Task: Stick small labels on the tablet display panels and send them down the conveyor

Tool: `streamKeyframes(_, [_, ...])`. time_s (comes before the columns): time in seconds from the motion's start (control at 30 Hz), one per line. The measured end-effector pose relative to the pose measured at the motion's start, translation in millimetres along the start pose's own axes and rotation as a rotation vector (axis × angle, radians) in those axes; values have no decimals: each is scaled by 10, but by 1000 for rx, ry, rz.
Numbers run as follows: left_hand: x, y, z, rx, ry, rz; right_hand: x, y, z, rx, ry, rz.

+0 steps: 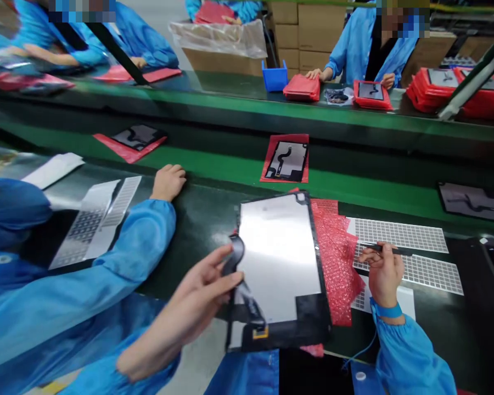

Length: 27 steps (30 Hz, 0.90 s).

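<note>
The left hand (206, 285) has the flat display panel (278, 258) by its left edge, fingers (224, 258) pinched together on the black flex cable (235, 253) that curls off that side. The panel lies in the near middle of the worktop (201, 214), partly over a red bubble-wrap sheet (337, 263). It looks thin, stiff and light, with a glossy silver back that is probably slippery and easily marked; I'd judge the edges and black border the safe places to hold, never the cable or the gold connector (260, 332) at the near corner. To the right, the right hand (383, 274) has its fingers closed on a slim black tool (385, 249), tip over the white sticker sheets (399, 235). A blue wrist strap (389, 311) circles that wrist. A neighbour's hand (168, 181) rests at far left. No brand, label or writing is readable anywhere.
</note>
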<state>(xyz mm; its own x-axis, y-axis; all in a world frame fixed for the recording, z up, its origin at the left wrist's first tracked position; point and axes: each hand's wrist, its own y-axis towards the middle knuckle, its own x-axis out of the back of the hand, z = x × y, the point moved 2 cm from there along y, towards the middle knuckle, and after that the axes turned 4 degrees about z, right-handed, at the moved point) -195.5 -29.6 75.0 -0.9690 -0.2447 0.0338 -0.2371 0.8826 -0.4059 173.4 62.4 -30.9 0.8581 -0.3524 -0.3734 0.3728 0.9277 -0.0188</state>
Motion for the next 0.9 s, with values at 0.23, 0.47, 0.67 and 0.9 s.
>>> streamKeyframes(0.23, [-678, 362, 487, 190, -48, 222, 70, 34, 19, 36, -35, 4])
streamKeyframes(0.47, [-425, 566, 409, -177, 689, 153, 28, -6, 22, 10, -89, 97])
streamKeyframes(0.67, [-243, 801, 481, -97, 739, 54, 234, 169, 216, -16, -274, 180])
streamKeyframes(0.9, [-380, 787, 304, -168, 660, 27, 455, 424, 366, -127, -520, 292])
